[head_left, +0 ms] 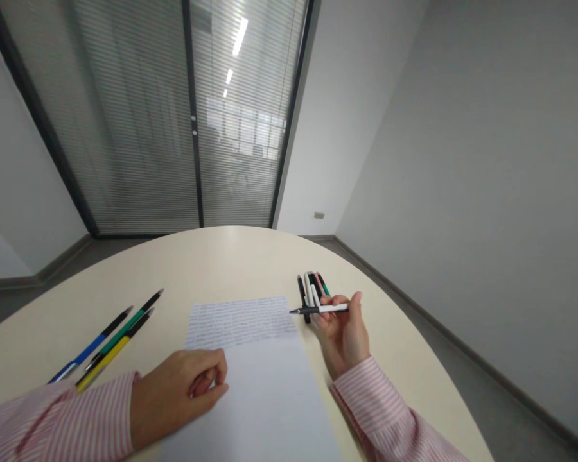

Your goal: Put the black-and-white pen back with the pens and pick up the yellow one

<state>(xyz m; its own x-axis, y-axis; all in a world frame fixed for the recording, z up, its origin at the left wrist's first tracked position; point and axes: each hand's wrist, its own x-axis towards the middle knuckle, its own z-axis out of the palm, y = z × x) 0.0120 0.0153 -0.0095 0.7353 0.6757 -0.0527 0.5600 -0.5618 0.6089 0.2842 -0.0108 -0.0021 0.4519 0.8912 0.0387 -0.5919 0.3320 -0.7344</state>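
A white pen with a black grip [325,309] is held up at the far right corner of a sheet of paper [270,401], its long axis almost crosswise and level, the dark tip pointing left over the paper's edge and the white tail ending at the thumb. The right hand [343,340] grasps it, palm turned upward, the thumb raised by the tail end and the fingers curled beneath the barrel. Just beyond that hand, toward the right edge of the table [236,263], lies a bunch of pens [313,289], black, white, pink and green, side by side with their far ends toward the table's far edge; the fingers hide part of them. The sheet carries rows of handwriting along its far end and is blank nearer the person. Over its left edge is the left hand [183,388], released and relaxed, fingers loosely curled, a gap between thumb and forefinger. Nearer the table's left edge, a blue pen [90,347], a green pen [119,335] and a yellow pen [114,353] lie roughly parallel, slanting, their black far ends aimed toward the far edge and rightward. Past the table stands a glass partition with blinds [139,128].
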